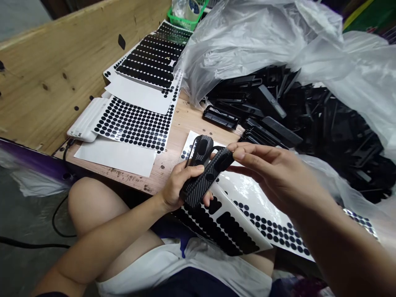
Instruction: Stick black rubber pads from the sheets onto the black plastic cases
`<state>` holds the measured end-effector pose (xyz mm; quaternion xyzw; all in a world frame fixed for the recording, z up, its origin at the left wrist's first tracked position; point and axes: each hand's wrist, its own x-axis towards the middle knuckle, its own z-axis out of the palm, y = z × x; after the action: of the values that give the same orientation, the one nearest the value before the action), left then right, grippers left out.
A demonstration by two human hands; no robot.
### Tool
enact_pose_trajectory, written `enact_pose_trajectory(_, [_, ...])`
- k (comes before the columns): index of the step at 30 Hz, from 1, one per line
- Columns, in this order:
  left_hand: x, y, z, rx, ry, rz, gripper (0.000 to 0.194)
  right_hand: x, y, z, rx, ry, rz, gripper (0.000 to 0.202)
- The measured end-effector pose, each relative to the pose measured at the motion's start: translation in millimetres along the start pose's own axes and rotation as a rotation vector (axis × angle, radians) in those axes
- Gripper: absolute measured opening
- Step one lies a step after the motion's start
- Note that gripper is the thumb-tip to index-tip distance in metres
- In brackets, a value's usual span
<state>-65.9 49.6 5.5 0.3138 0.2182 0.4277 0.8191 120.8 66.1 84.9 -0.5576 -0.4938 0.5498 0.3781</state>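
My left hand (175,187) is closed around two long black plastic parts with a carbon-fibre pattern, held side by side and tilted over the table's front edge. The nearer patterned part (202,185) carries a dark oval patch near its upper end and a round one lower down. Behind it, the second patterned part (202,148) shows a similar oval patch. At the nearer part's upper end my right hand (262,165) pinches with thumb and fingers; whether a small sticker is between them is hidden. Below the hands hangs a sheet of black oval stickers (238,231).
A clear plastic bag (235,37) spills a heap of black plastic parts (309,119) at right. Sheets of round black stickers (133,123) lie at left beside a white device (89,119). A wooden board (62,70) borders the table; a green basket (185,22) stands behind.
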Motion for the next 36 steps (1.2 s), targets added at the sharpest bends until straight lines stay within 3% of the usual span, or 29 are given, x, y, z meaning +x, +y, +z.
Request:
enact_pose_trajectory(17, [0.2,-1.6,0.1,-0.019,0.015,-0.005,0.033,-2.9,3.8,0.6,-0.067,0.031,-0.054,0.03])
enact_pose_trajectory(27, [-0.3,0.3,0.4,-0.032,0.009,0.0,0.035,-4.7,9.0,-0.9,-0.184,0.059,-0.181,0.02])
enact_pose_trajectory(36, [-0.6,0.9,2.6,-0.029,0.023,-0.004,0.034,-8.1,2.7,9.0,-0.336,0.154,-0.39,0.012])
